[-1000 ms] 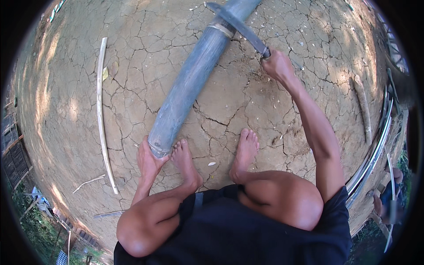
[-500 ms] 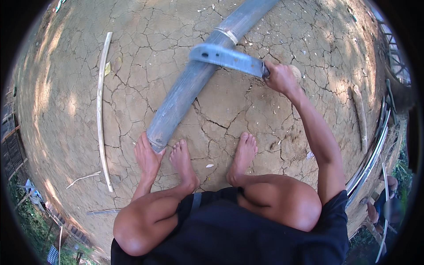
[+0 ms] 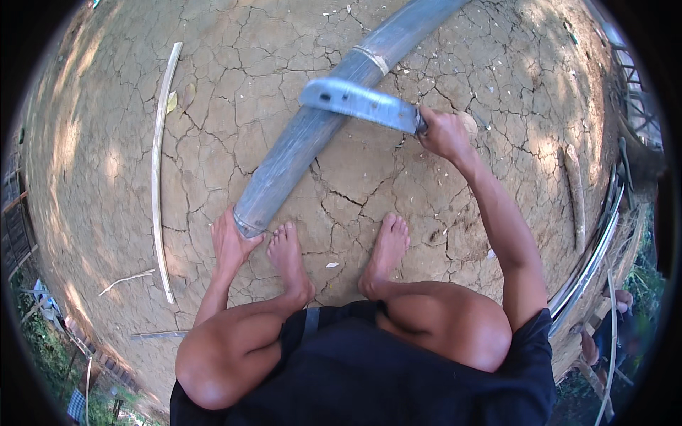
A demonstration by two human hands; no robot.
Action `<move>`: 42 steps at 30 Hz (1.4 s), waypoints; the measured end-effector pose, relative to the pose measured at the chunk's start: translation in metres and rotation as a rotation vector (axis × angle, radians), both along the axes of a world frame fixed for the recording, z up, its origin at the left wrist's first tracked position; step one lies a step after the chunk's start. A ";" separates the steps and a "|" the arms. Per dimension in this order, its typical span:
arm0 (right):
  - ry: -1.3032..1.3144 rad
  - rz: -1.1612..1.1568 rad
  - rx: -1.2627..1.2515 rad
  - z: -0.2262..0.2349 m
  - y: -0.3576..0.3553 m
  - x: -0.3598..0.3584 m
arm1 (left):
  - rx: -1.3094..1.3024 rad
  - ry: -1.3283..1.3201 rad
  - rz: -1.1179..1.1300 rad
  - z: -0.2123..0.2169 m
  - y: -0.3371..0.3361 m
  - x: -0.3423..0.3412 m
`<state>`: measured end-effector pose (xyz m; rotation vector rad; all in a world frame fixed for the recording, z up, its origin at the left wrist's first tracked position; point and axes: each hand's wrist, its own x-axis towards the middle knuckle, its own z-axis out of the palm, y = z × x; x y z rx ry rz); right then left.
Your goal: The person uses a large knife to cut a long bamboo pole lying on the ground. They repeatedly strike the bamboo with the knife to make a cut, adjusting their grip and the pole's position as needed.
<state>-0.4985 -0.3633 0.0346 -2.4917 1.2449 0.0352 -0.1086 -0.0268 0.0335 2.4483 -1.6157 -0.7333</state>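
A thick grey-green bamboo pole (image 3: 288, 160) runs slantwise over the cracked ground from between the far edge and my left foot. Its near end is gripped by my left hand (image 3: 231, 245), fingers on the outer side and thumb by the cut end. My right hand (image 3: 446, 135) is closed round the handle of a machete (image 3: 366, 103). The broad blade, with dark marks or holes toward its tip, crosses over the pole short of a pale joint ring (image 3: 372, 58). Motion smears the blade a little; whether it touches the bamboo I cannot tell.
My bare feet (image 3: 290, 259) stand on the ground near the pole's end. A long pale strip (image 3: 160, 170) lies at the left, a short log (image 3: 575, 192) at the right. Long strips (image 3: 588, 266) are bundled at the right rim, near another person (image 3: 618, 319).
The machete has come slightly nearer to me and lies a bit farther from the joint ring. The pole has shifted slightly right at its far part; my left hand keeps its end.
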 end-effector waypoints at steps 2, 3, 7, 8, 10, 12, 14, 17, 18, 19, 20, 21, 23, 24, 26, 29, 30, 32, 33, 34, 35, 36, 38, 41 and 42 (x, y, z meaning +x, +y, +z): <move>0.009 -0.288 0.041 -0.005 -0.012 0.004 | 0.021 0.028 0.002 0.000 0.003 -0.001; 0.009 -0.430 0.052 -0.003 -0.018 0.010 | 0.043 0.061 0.023 -0.001 0.002 0.003; 0.075 0.144 0.034 0.002 0.001 0.003 | -0.029 0.125 0.019 -0.002 0.002 0.007; 0.036 0.176 -0.025 -0.002 -0.008 -0.002 | -0.031 0.125 0.033 -0.003 0.000 0.008; -0.010 -0.272 0.003 0.000 -0.017 0.008 | -0.023 0.123 0.067 0.001 -0.005 0.003; -0.023 -0.553 0.095 0.000 -0.035 0.004 | -0.039 0.133 0.063 0.001 -0.003 -0.003; 0.047 -0.214 0.048 0.010 -0.017 0.003 | -0.053 0.131 0.064 0.001 0.001 0.007; 0.076 0.042 -0.061 0.007 -0.003 -0.012 | -0.026 0.167 0.064 -0.005 0.006 0.006; 0.082 -0.081 -0.073 0.006 -0.005 -0.015 | -0.001 0.182 0.062 -0.004 0.000 0.004; 0.083 -0.202 -0.089 0.004 -0.009 -0.018 | 0.022 0.193 0.063 -0.002 -0.002 0.000; 0.047 -0.321 -0.085 -0.001 -0.016 -0.021 | 0.027 0.183 0.064 -0.003 0.002 -0.006; 0.046 -0.341 -0.051 -0.002 -0.014 -0.017 | 0.018 0.168 0.062 -0.003 -0.001 -0.004; 0.040 -0.381 0.016 -0.004 -0.002 -0.010 | 0.007 0.172 0.056 -0.001 -0.003 -0.002; 0.102 -0.213 0.051 0.000 0.014 -0.008 | 0.004 0.186 0.062 0.002 0.000 -0.002; 0.060 0.159 -0.090 -0.002 0.014 -0.009 | 0.022 0.192 0.068 0.002 0.000 -0.002; 0.059 -0.016 -0.051 -0.003 0.001 -0.011 | 0.041 0.180 0.069 -0.004 0.002 -0.005; 0.036 -0.259 -0.044 0.002 -0.016 -0.006 | -0.002 0.179 0.078 -0.004 -0.001 -0.005; 0.042 -0.479 -0.016 0.006 -0.025 -0.007 | -0.019 0.153 0.077 -0.002 0.000 -0.008; 0.063 -0.453 -0.002 0.007 -0.024 -0.011 | -0.001 0.119 0.069 -0.001 0.004 -0.010; 0.089 -0.426 0.013 0.008 -0.022 -0.012 | 0.019 0.089 0.064 -0.001 0.005 -0.014; 0.080 -0.235 -0.013 0.007 -0.013 -0.012 | -0.001 0.067 0.062 0.000 0.004 -0.014; 0.079 -0.047 -0.029 0.008 0.006 -0.015 | -0.010 0.050 0.059 0.000 0.008 -0.018; 0.086 0.172 -0.060 -0.003 0.010 -0.019 | -0.064 0.014 0.053 -0.005 0.007 -0.021; 0.046 -0.330 -0.053 0.015 -0.013 -0.011 | -0.113 -0.012 0.044 -0.008 0.011 -0.027; 0.074 -0.457 -0.037 0.013 -0.018 -0.011 | -0.098 -0.010 0.043 -0.005 0.008 -0.030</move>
